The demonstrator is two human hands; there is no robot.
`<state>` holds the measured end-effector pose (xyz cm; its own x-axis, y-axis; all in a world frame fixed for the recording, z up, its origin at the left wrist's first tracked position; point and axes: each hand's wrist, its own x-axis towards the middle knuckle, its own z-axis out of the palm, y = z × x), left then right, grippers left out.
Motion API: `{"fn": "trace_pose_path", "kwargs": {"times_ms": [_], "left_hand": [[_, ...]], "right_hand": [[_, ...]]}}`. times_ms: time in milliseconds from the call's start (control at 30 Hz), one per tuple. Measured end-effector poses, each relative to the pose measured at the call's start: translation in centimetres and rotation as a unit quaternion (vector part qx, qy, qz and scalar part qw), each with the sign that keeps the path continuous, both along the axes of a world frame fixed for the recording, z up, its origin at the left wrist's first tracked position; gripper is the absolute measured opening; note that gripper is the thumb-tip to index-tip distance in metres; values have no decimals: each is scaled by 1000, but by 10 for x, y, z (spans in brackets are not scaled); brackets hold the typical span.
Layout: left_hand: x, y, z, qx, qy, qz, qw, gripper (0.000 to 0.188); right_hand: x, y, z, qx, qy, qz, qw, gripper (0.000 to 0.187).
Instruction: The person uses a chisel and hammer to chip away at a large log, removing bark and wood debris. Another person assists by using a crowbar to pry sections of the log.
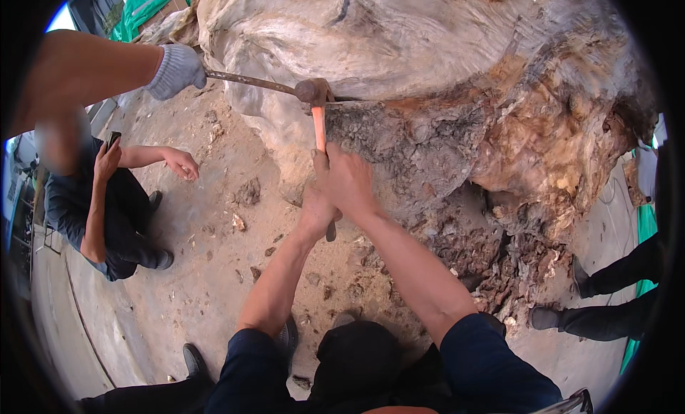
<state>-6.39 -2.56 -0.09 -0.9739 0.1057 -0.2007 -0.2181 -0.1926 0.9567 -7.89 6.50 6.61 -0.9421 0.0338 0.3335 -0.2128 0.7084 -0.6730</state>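
Both my hands are wrapped round the handle of a hammer (319,129). My right hand (347,177) grips higher up, just below the orange part. Lower down is my left hand (317,208), close against the right, with the dark handle end sticking out beneath. At the top, the hammer's rusty head is at the end of a long metal bar (250,79); whether they touch I cannot tell. A co-worker's gloved hand (176,72) holds that bar from the left. Behind the head, a narrow crack (349,99) runs along a huge pale tree trunk (399,43).
Rough, crumbling brown wood (421,150) hangs below the crack. Wood chips and sawdust litter the concrete floor (214,271). At left, a person (107,193) crouches with a phone. Other people's legs (606,321) show at right, and a dark shoe (193,360) lies low at left.
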Motion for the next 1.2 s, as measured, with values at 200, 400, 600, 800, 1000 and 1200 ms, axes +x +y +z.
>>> {"fn": "trace_pose_path", "kwargs": {"times_ms": [200, 400, 600, 800, 1000, 1200], "left_hand": [[-2, -7, 9, -13, -42, -21, 999, 26], [-22, 1, -24, -17, 49, 33, 998, 38], [6, 18, 5, 18, -4, 45, 999, 41], [42, 9, 74, 23, -109, -24, 993, 16], [59, 1, 120, 8, -108, -57, 992, 6], [69, 47, 69, 26, 58, 53, 997, 8]], "right_hand": [[-2, -2, -24, -75, -46, 26, 996, 33], [-11, -6, -67, -166, -55, 22, 984, 39], [20, 5, -21, -124, -97, 13, 987, 48], [27, 8, 17, -183, -140, 10, 973, 49], [38, 11, 59, -267, -219, 29, 938, 54], [51, 33, 46, -239, -191, 85, 948, 51]]}}
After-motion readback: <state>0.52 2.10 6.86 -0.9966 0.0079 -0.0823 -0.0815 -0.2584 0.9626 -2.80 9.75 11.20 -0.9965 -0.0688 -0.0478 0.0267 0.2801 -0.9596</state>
